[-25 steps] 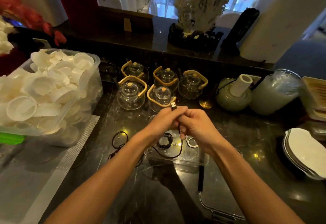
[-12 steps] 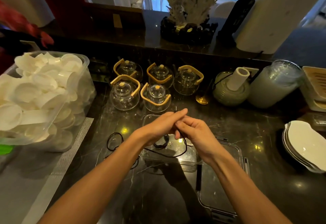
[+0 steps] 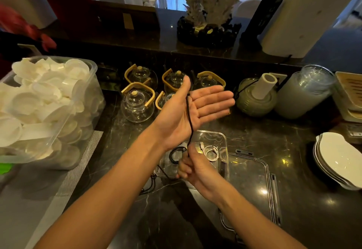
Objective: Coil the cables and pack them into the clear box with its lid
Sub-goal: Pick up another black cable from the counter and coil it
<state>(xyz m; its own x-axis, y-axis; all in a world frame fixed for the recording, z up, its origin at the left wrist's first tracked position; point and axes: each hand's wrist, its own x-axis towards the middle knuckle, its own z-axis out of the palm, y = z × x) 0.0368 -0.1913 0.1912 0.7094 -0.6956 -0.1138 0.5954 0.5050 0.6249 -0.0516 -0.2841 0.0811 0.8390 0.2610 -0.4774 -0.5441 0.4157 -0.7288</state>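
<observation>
Your left hand lies flat, fingers straight, cable pinned under the thumb; right hand grasps it above the box. Lid lies beside on the dark worktop.

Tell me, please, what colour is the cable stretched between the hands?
The cable is black, seen clearest against the left hand in the head view.
</observation>
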